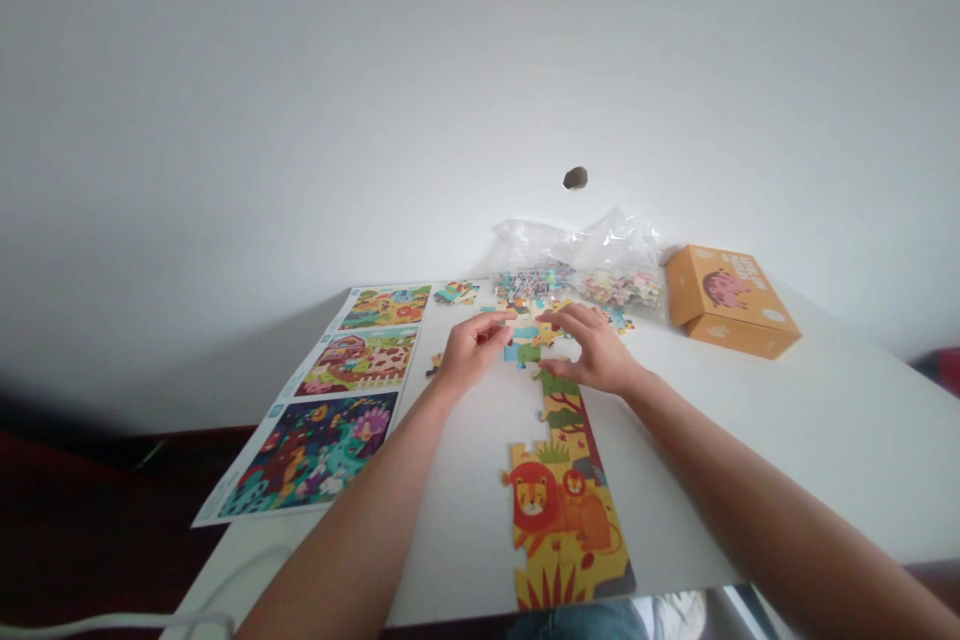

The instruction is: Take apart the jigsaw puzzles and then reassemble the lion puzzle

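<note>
A partly joined jigsaw puzzle runs along the table, with two orange lions at its near end and green foliage farther up. My left hand is closed in a pinch, thumb and forefinger on a small light-blue puzzle piece. Opposite it, my right hand has thumb and fingers apart, fingertips resting at the edge of the blue and green pieces. More loose pieces lie just beyond both hands, partly hidden by the fingers.
On the left lies a sheet with three printed pictures. Loose pieces are at the back. Clear plastic bags of pieces stand against the wall, beside an orange box. A white cable crosses the near left corner.
</note>
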Demonstrator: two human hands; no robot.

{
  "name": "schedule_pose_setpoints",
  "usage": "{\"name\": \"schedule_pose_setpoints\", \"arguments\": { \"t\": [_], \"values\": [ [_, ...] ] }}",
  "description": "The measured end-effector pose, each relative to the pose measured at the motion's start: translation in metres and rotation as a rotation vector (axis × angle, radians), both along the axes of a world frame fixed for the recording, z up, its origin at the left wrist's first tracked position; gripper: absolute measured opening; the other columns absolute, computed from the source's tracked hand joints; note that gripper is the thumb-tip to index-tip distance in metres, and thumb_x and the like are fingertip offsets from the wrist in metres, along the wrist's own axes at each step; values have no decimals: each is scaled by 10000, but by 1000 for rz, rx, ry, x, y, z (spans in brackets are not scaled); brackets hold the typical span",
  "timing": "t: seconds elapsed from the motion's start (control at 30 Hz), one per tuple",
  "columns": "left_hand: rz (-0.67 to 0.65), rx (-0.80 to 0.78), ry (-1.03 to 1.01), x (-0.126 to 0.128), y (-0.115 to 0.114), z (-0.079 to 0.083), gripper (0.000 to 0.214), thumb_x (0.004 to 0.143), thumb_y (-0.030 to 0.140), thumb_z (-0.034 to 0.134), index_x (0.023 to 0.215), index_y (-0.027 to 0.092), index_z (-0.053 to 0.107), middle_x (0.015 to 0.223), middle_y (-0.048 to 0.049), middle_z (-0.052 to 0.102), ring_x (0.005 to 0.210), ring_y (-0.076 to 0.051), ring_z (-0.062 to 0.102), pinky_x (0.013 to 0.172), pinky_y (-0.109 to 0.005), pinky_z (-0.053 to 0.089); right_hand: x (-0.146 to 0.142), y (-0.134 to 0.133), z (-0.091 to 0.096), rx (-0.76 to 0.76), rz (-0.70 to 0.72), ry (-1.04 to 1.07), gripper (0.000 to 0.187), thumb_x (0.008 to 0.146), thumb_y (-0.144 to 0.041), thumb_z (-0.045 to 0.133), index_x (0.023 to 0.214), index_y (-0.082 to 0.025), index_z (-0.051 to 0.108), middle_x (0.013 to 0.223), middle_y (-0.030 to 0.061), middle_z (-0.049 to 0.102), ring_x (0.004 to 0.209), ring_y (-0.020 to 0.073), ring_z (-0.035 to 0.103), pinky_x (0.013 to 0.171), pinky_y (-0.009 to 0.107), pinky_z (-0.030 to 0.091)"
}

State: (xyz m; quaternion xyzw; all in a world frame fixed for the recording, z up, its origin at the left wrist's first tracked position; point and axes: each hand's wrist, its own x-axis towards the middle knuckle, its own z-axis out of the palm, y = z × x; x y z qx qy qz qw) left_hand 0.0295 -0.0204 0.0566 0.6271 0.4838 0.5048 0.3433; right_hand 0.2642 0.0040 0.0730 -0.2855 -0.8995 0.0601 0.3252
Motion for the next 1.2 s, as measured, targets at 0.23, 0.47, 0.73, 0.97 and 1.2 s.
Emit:
{"name": "schedule_pose_setpoints", "arguments": {
  "t": [0.23, 0.47, 0.73, 0.97, 1.2],
  "values": [
    [115, 47, -115, -7, 3, 2, 305, 786, 373, 700, 999, 154, 701, 706, -11, 674, 665, -140, 628, 612, -228, 457, 9, 7, -3, -46, -269, 395, 400, 918, -333, 507, 1301, -217, 498, 862, 28, 613, 779, 185, 548, 776, 340, 430],
    [170, 49, -48, -9, 4, 2, 289, 791, 374, 673, 973, 151, 694, 674, -3, 668, 640, -144, 630, 586, -224, 448, 23, 25, -17, -113, -521, 660, 287, 862, -257, 517, 1141, -200, 550, 700, -35, 539, 630, 142, 469, 659, 282, 412],
    [34, -72, 167, -8, 2, -3, 205, 788, 341, 654, 899, 168, 666, 729, -37, 727, 710, -198, 699, 669, -270, 493, 16, 20, -19, -205, -383, 451, 216, 827, -252, 527, 992, -205, 659, 685, -25, 588, 626, 137, 504, 657, 267, 409],
    [-100, -157, 223, -7, 1, -5, 200, 778, 343, 653, 877, 170, 670, 733, -38, 732, 705, -204, 709, 669, -277, 513, 14, 21, -20, -251, -356, 342, 234, 804, -223, 521, 934, -195, 713, 700, -9, 645, 646, 147, 551, 660, 262, 412],
    [-108, -159, 382, -10, -1, -6, 214, 779, 364, 656, 900, 191, 687, 788, -43, 755, 739, -203, 721, 688, -283, 517, 15, 21, -20, -242, -342, 261, 208, 825, -240, 535, 909, -196, 720, 763, 16, 689, 699, 164, 592, 701, 282, 424]
  ]
}}
